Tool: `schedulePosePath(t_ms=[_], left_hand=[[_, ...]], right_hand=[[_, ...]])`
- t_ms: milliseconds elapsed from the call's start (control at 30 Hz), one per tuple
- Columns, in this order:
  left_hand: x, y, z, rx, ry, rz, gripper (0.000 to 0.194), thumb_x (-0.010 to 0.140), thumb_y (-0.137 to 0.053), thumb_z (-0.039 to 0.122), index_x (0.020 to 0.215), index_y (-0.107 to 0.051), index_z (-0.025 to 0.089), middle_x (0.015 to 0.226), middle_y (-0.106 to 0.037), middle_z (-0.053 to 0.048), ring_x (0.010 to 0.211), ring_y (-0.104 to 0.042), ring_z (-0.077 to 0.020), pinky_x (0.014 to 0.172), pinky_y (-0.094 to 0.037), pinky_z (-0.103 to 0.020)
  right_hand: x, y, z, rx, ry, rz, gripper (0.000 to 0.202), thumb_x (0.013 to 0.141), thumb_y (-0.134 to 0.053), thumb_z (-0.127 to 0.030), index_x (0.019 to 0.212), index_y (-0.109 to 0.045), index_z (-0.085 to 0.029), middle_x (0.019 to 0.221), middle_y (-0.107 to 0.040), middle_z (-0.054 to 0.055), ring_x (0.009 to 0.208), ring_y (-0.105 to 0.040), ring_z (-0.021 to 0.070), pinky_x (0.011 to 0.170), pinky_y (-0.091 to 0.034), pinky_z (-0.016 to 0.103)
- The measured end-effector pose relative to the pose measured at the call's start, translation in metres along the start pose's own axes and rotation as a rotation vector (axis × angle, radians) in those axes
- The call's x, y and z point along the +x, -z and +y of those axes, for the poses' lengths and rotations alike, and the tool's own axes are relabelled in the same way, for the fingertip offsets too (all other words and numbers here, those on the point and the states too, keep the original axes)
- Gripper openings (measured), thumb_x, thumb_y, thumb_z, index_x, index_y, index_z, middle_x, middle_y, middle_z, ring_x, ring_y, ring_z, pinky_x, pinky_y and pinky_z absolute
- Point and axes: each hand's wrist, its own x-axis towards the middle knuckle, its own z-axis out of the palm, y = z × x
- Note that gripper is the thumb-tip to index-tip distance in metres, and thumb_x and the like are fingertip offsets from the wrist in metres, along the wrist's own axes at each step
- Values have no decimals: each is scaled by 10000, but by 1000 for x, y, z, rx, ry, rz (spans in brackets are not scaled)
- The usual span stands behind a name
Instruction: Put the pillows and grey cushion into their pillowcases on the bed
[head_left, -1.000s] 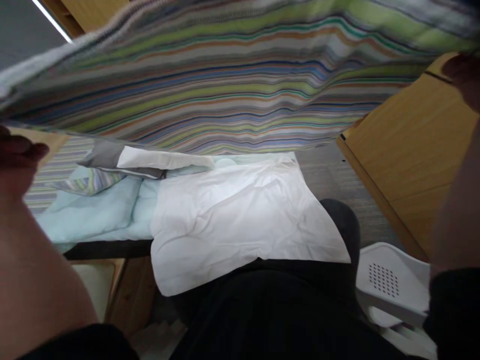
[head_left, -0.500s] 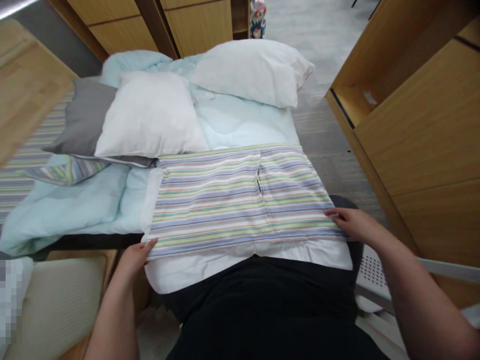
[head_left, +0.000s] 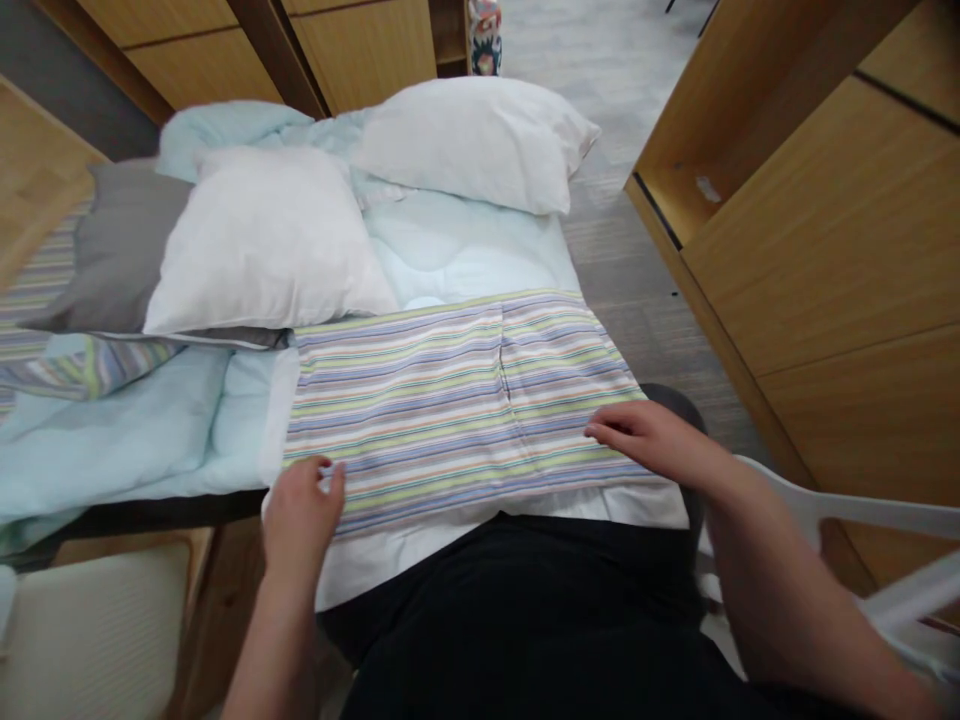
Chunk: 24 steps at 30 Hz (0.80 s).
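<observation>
A striped pillowcase [head_left: 405, 400], in bands of blue, green, grey and orange, lies flat over the bed's near edge and across my lap. A slit-like opening runs down it, right of its middle. White cloth [head_left: 600, 503] shows beneath its near edge. Over the near left corner is my left hand [head_left: 304, 510], thumb and forefinger apart and holding nothing. My right hand [head_left: 652, 435] is above the right part of the striped cloth, its fingers loosely bent with nothing between them. Whether either hand touches the fabric I cannot tell.
Pale blue quilt [head_left: 465, 240] covers the bed. On it lie a white square cushion [head_left: 262, 240], a grey cushion [head_left: 124, 240] and a white pillow [head_left: 472, 140]. A wooden cabinet [head_left: 832, 230] stands right, a white chair [head_left: 877, 510] beside me, a cream-seated chair [head_left: 97, 620] at lower left.
Both hands have let go of the striped cloth's side edges and moved inward over it. The cloth stays spread out. The view has shifted slightly to the right.
</observation>
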Motion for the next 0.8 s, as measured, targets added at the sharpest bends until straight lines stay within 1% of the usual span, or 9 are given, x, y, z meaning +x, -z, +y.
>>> schedulePosePath(t_ms=[67, 133, 200, 267, 333, 433, 500, 667, 800], left_hand=[[4, -22, 45, -124, -254, -71, 401, 1044, -525, 494, 1198, -757, 205, 1332, -734, -166, 1299, -653, -338, 1183, -479, -478], [5, -49, 70, -123, -355, -147, 483, 1036, -581, 476, 1415, -710, 205, 1592, -600, -165, 1514, -506, -354, 1299, -349, -525], [2, -72, 70, -46, -312, -189, 622, 1046, -580, 479, 1600, -576, 197, 1730, -448, -155, 1618, -369, -375, 1336, -247, -603], [-4, -85, 53, 30, -230, -197, 669, 1069, -534, 488, 1660, -500, 177, 1765, -385, -154, 1645, -319, -377, 1335, -211, -649], [-7, -88, 29, 81, -171, -186, 660, 1086, -489, 503, 1654, -505, 167, 1767, -382, -152, 1649, -312, -366, 1335, -202, -659], [-2, -80, -5, 125, -95, -173, 654, 1080, -487, 509, 1633, -534, 162, 1753, -411, -150, 1638, -332, -365, 1334, -225, -643], [6, -74, -24, 137, -44, -175, 667, 1074, -490, 518, 1636, -530, 163, 1752, -411, -156, 1634, -340, -373, 1326, -243, -645], [19, -72, -54, 109, 33, -171, 721, 1071, -454, 546, 1663, -485, 134, 1772, -369, -163, 1633, -347, -374, 1305, -316, -629], [15, -78, -60, 87, 19, -114, 730, 1067, -453, 544, 1663, -486, 123, 1773, -379, -139, 1652, -315, -356, 1335, -302, -537]], right_hand=[[26, -36, -30, -69, -14, -2, 480, 1025, -567, -603, 1133, -817, -208, 1057, -801, 133, 968, -722, 306, 871, -520, 376], [46, -85, -44, -158, -39, -6, 679, 981, -670, -489, 1569, -587, -158, 1237, -778, 185, 1109, -723, 356, 934, -518, 395], [53, -130, -39, -182, -82, -17, 859, 1004, -617, -355, 1750, -265, -113, 1250, -769, 213, 1137, -731, 362, 946, -519, 405], [48, -156, -18, -124, -113, -11, 879, 1018, -556, -293, 1772, -145, -105, 1194, -784, 194, 1108, -743, 350, 941, -523, 409], [36, -160, 9, 14, -94, -55, 782, 979, -574, -255, 1714, -337, -139, 1157, -795, 142, 1094, -746, 323, 947, -526, 391], [27, -141, 35, 231, -21, -231, 356, 927, -606, -237, 1261, -716, -187, 1100, -799, 72, 1047, -746, 271, 923, -529, 340], [32, -130, 35, 197, -13, -279, 180, 932, -647, -295, 1055, -730, -194, 1072, -796, 69, 1002, -740, 269, 889, -524, 334], [61, -132, 15, 1, -104, -177, 386, 991, -665, -443, 1232, -679, -141, 1147, -778, 187, 1044, -726, 340, 896, -514, 382], [83, -133, 13, 78, -129, -182, 363, 1027, -620, -514, 1076, -716, -168, 912, -781, 112, 828, -724, 272, 771, -531, 339]])
